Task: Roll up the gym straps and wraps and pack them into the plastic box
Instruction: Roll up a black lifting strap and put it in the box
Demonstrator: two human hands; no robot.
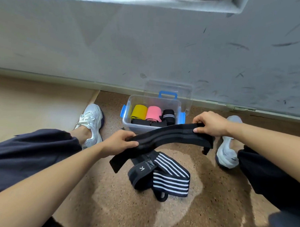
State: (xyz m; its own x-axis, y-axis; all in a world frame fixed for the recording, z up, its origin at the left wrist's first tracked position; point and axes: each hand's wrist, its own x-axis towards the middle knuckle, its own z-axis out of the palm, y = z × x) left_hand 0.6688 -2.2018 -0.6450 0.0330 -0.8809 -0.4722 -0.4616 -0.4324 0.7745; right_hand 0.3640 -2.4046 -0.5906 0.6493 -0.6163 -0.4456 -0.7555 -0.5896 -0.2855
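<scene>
Location type: indoor training area; whether a gym or a home room cannot be told.

Indicators:
- A speckled brown floor meets a scuffed grey wall along a pale skirting board.
- A smooth beige panel covers the floor's left edge.
- Lifting kit is present: striped wraps on the floor, a black strap above them, and a clear plastic box near the wall holding a yellow roll and a pink roll.
- White trainers are worn.
</scene>
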